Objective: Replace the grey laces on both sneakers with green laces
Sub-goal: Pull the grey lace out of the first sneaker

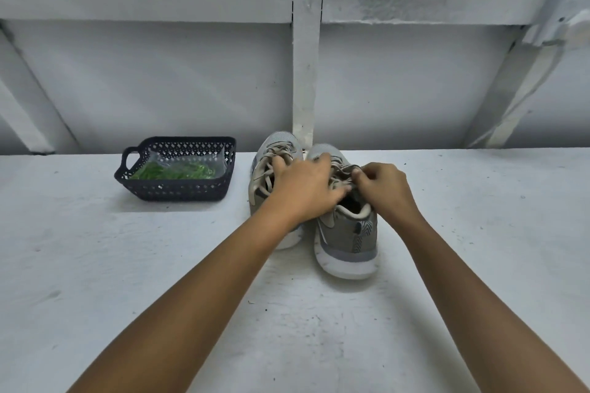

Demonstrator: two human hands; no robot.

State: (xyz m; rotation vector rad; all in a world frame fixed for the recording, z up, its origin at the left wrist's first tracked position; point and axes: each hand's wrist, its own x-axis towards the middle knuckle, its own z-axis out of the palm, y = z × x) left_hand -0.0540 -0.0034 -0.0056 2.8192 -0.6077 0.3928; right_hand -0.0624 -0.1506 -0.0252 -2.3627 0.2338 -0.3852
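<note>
The right hand (383,191) is pinched on the grey laces (343,176) of the right sneaker (348,233); the left hand (303,188) is laid across it, fingers extended. Green laces (172,171) are contained in the basket (178,193) on the counter (127,265).

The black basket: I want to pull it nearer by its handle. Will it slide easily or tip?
The black basket is probably light: it looks like thin perforated plastic and holds only bagged green laces. It sits low and wide, so tipping seems unlikely. It should slide on the white table.
</note>
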